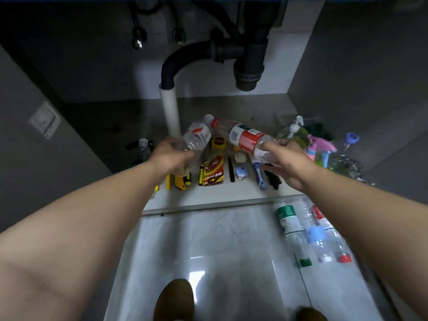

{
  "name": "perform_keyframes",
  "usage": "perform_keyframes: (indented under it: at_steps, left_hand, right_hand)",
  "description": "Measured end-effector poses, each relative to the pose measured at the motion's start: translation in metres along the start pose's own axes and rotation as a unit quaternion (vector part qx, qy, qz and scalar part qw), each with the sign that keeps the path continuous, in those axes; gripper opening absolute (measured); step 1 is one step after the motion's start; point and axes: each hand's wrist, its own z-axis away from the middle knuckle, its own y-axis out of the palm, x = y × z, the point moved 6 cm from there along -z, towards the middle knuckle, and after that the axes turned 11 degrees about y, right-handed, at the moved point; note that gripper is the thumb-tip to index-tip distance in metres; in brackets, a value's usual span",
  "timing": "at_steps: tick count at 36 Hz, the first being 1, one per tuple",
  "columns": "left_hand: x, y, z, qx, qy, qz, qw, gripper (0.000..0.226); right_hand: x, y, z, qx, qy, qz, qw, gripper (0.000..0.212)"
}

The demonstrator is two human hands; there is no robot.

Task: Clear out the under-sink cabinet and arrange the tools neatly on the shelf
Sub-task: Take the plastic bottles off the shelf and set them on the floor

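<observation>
Your left hand is curled round the lower end of a clear bottle with a white and orange label and holds it tilted above the cabinet floor. Your right hand grasps the base end of a red-labelled bottle. This one lies nearly level, and its white-capped neck points back and left, close behind the top of the other bottle.

Both bottles hang over the row of tools at the front edge of the cabinet:
- A yellow utility knife, partly hidden under your left wrist
- A yellow tape measure
- A brown packet just in front of the tape measure
- A thin black strip
- A blue-handled tool
- A black object beneath your right hand; you cannot tell what it is

The white pipe stands upright just behind your left hand, and the black drain trap hangs above the middle of the cabinet. At the right wall a pump bottle, a pink sprayer and a blue-capped bottle crowd together beside your right hand. A small clear bottle stands alone at the left.

Outside the cabinet, three clear bottles lie side by side on the tiles under your right forearm. A brown shoe shows at the bottom edge.
</observation>
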Motion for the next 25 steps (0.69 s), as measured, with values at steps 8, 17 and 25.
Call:
perform_keyframes:
  at_steps: [8,17,25]
  left_hand:
    - [-0.055,0.004,0.040,-0.025,0.018,0.078,0.996,0.065]
    - [-0.098,0.024,0.090,-0.058,-0.012,0.334,0.941,0.062]
    - [-0.120,0.059,0.116,0.030,-0.015,0.409,0.912,0.033]
  right_hand:
    - [0.027,-0.092,0.071,-0.087,-0.069,-0.162,0.980,0.055]
    - [0.019,-0.110,0.119,-0.035,-0.100,-0.225,0.969,0.020]
    - [-0.011,-0.099,0.120,-0.026,-0.034,-0.250,0.967,0.028]
